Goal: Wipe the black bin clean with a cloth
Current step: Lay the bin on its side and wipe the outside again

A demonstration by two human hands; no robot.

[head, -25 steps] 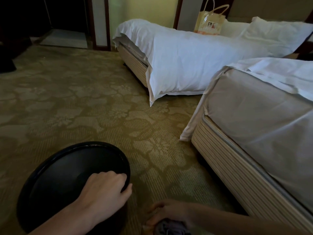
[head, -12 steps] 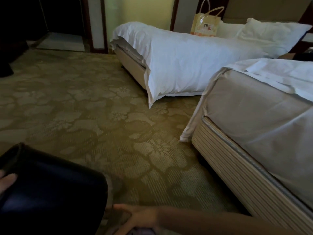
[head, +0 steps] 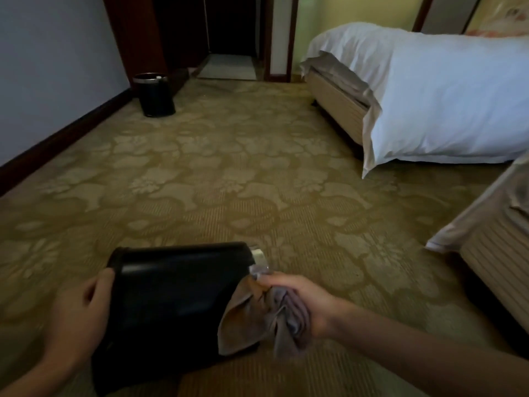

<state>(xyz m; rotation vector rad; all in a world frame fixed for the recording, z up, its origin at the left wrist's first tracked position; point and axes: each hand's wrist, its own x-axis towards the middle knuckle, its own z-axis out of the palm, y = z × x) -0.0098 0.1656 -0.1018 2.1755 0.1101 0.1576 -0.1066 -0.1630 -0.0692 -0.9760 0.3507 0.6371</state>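
Nearest the camera, a black bin (head: 177, 290) lies on its side on the carpet (head: 229, 181), its silver-rimmed mouth pointing right. The left hand (head: 80, 308) grips its left end, thumb and fingers curled round the edge, steadying it. The right hand (head: 300, 299) is closed around a bunched grey-brown cloth (head: 249, 319). The cloth's loose folds hang against the bin's side, just below the rim.

A second ago the bin stood upright with the left hand on top of it, while the right hand held the cloth low, apart from the bin. Half a second ago the bin was tipping over. Now it is fully down and the cloth has reached it. The view has also swung left. This suggests setup is over and wiping of the outer wall is just starting at the mouth end. Most of the dark, glossy side looks untouched by the cloth. Whether the bin is dirty cannot be told in this dim light.

Further off, a patterned olive carpet fills the middle of the room. At the right edge is the corner of a bed (head: 495, 247) with a striped base. Beyond it stands a second bed (head: 443, 104) under a white duvet. Far left, another bin (head: 156, 94) stands upright by the wall (head: 51, 67), near a dark doorway (head: 229, 30).
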